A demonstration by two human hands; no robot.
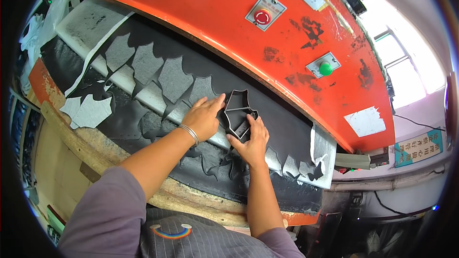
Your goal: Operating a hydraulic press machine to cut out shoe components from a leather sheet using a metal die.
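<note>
A black metal cutting die, an outline frame with a crossbar, stands on a dark leather-like sheet. My right hand grips its near end, thumb on the near left side and fingers at the right rim. My left hand lies with fingers stretched out, index fingertip against or very near the die's left side. A row of cut-out gaps runs along the sheet to the left of the die, showing a grey surface. Smaller gaps lie to its right.
An orange-red press beam spans the far side, with green buttons and a red stop button. Pale cut pieces lie at the left on the worn near ledge. Black scraps hang along the grey board's near edge.
</note>
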